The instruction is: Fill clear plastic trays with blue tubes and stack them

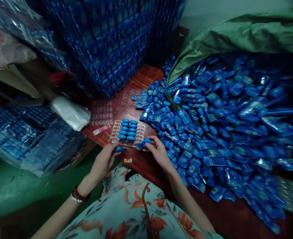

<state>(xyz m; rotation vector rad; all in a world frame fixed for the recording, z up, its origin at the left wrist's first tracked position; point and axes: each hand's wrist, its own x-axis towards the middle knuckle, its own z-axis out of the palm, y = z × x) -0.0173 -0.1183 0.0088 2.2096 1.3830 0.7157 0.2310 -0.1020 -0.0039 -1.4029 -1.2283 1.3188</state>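
Note:
A clear plastic tray (142,131) lies on the red-brown table, with two columns of blue bottles (127,130) standing in its middle cups. My left hand (104,160), a beaded bracelet on its wrist, is closed on a blue bottle (119,149) just off the tray's near left corner. At the near right corner, my right hand (156,150) pinches another blue bottle (144,142) between thumb and fingers. Several cups on the tray's left and right sides hold no bottle.
A large heap of blue bottles (211,116) spills from a green sack (236,36) on the right. Tall stacks of packed bottles (106,43) rise behind. Another clear tray (101,113), a pink strip (101,129) and a yellow scrap (128,160) lie on the table.

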